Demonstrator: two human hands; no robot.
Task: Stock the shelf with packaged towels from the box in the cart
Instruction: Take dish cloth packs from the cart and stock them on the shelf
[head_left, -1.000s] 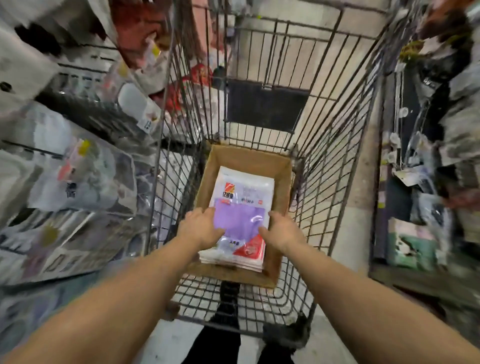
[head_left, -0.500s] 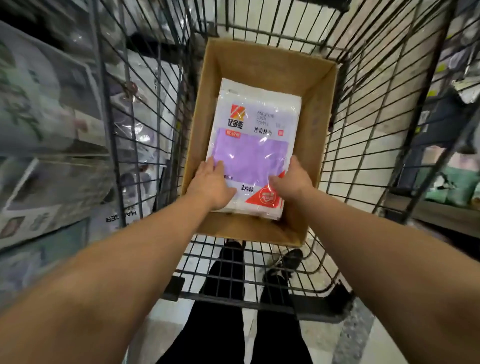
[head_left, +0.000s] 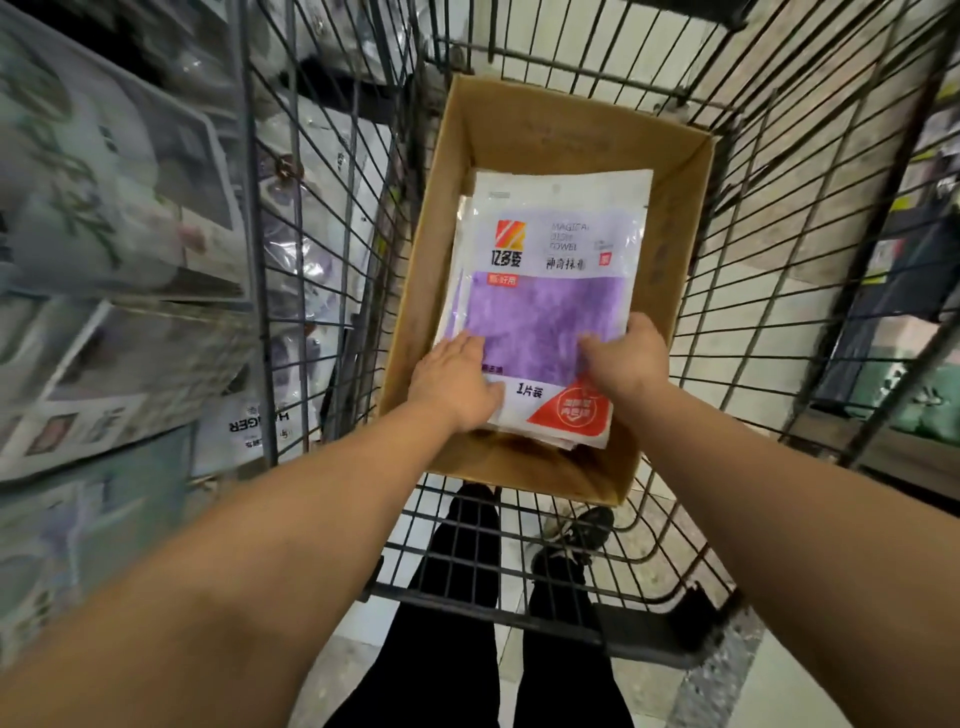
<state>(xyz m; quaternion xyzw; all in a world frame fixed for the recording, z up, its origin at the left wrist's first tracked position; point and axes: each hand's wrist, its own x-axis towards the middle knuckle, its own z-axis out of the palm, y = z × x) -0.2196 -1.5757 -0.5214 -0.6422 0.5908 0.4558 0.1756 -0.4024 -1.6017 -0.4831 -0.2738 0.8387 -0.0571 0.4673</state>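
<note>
A stack of packaged towels (head_left: 545, 312) lies in the cardboard box (head_left: 675, 218) inside the wire cart (head_left: 332, 218) at centre frame. The left hand (head_left: 454, 382) rests flat on the stack's lower left corner, fingers straight. The right hand (head_left: 626, 358) has its grip clamped on the stack's lower right edge.

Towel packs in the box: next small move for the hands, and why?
Probably close both hands on the near end of the towel packs and lift. The left hand and right hand already rest there, and the stack lies loose in the open cardboard box.
</note>
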